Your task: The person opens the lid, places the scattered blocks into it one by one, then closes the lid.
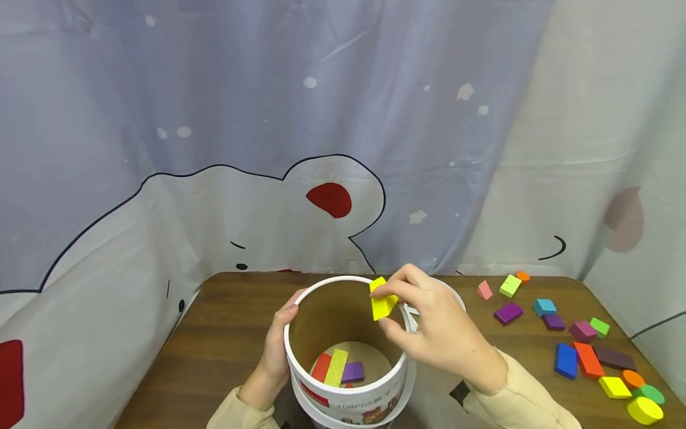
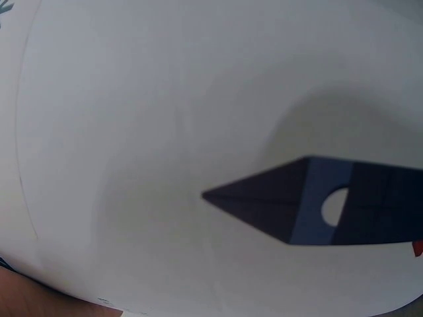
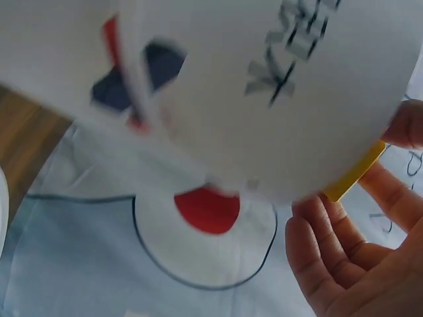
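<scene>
A white toy-block bucket (image 1: 370,396) stands at the front of the table, its open mouth tilted toward me. My left hand (image 1: 276,345) holds its left side, with the thumb along the rim. Over the right part of the opening, my right hand (image 1: 436,325) pinches a yellow block (image 1: 383,305) between thumb and fingers. In the right wrist view the yellow block (image 3: 357,173) shows partly behind the bucket wall. Inside, on the bottom, lie a red block (image 1: 321,367), a yellow-green plank (image 1: 336,367) and a purple block (image 1: 352,372). White bucket wall (image 2: 132,132) fills the left wrist view.
On the right of the brown table (image 1: 225,333) lie several loose blocks, among them a blue block (image 1: 566,360), a red plank (image 1: 588,359) and a yellow cylinder (image 1: 645,410). A second white rim (image 1: 455,293) shows behind my right hand. A printed curtain (image 1: 241,119) hangs behind the table.
</scene>
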Tool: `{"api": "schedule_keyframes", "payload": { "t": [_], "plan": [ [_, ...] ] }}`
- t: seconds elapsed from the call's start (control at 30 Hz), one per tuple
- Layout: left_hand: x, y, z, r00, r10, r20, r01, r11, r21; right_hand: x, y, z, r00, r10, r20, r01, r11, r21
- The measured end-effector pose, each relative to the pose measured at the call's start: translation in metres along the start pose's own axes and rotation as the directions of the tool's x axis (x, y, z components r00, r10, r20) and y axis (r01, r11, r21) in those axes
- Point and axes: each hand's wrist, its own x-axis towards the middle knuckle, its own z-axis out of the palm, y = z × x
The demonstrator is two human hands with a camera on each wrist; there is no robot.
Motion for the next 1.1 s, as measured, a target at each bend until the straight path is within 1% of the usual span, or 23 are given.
{"api": "schedule_keyframes", "payload": {
  "t": [0.07,0.13,0.23,0.33,0.43,0.5,0.57,0.67,0.77,0.83,0.93,1.0,1.07,1.1],
  "plan": [
    [-0.001,0.002,0.001,1.000,-0.002,0.002,0.002,1.000,-0.007,0.001,-0.005,0.006,1.000,-0.022,0.020,0.022,1.000,0.021],
    [-0.001,0.003,0.002,1.000,-0.006,-0.001,0.006,1.000,-0.007,0.003,-0.010,0.011,0.998,-0.030,0.052,0.028,0.999,0.041],
    [0.000,0.002,0.003,1.000,-0.022,-0.008,0.022,1.000,-0.004,0.004,-0.015,0.019,0.993,-0.021,0.120,0.015,0.999,0.049],
    [0.001,0.001,0.004,0.999,-0.040,-0.012,0.040,0.999,-0.004,0.006,-0.019,0.025,0.978,0.008,0.208,-0.016,0.999,0.040],
    [0.002,-0.002,0.003,0.999,-0.045,-0.016,0.045,0.999,-0.006,0.009,-0.021,0.029,0.957,0.033,0.289,-0.041,0.999,0.022],
    [0.003,-0.004,0.002,0.999,-0.039,-0.015,0.039,0.999,-0.006,0.012,-0.022,0.031,0.942,0.046,0.333,-0.052,0.999,0.011],
    [0.003,-0.009,-0.001,1.000,-0.021,-0.003,0.021,1.000,-0.001,0.015,-0.022,0.034,0.926,0.062,0.371,-0.065,0.998,-0.006],
    [0.003,-0.018,-0.008,1.000,0.000,0.022,0.000,1.000,-0.011,0.019,-0.022,0.038,0.904,0.098,0.417,-0.085,0.995,-0.049],
    [0.003,-0.021,-0.011,1.000,-0.006,0.026,0.007,1.000,-0.023,0.022,-0.023,0.042,0.875,0.134,0.466,-0.092,0.989,-0.112],
    [0.002,-0.019,-0.009,1.000,-0.014,0.018,0.015,1.000,-0.027,0.024,-0.023,0.044,0.853,0.148,0.500,-0.075,0.984,-0.163],
    [0.000,-0.009,-0.003,0.999,-0.032,-0.001,0.032,0.999,-0.016,0.027,-0.024,0.045,0.821,0.159,0.549,-0.037,0.973,-0.227],
    [-0.001,-0.002,0.001,0.999,-0.039,-0.012,0.039,0.999,-0.011,0.027,-0.025,0.046,0.806,0.166,0.568,-0.019,0.967,-0.255],
    [-0.002,0.000,0.001,0.999,-0.042,-0.017,0.041,0.999,-0.009,0.028,-0.026,0.047,0.799,0.171,0.576,-0.011,0.962,-0.271],
    [-0.002,-0.001,-0.001,0.999,-0.038,-0.012,0.038,0.999,-0.010,0.028,-0.026,0.047,0.797,0.173,0.578,-0.009,0.961,-0.276]
  ]
}}
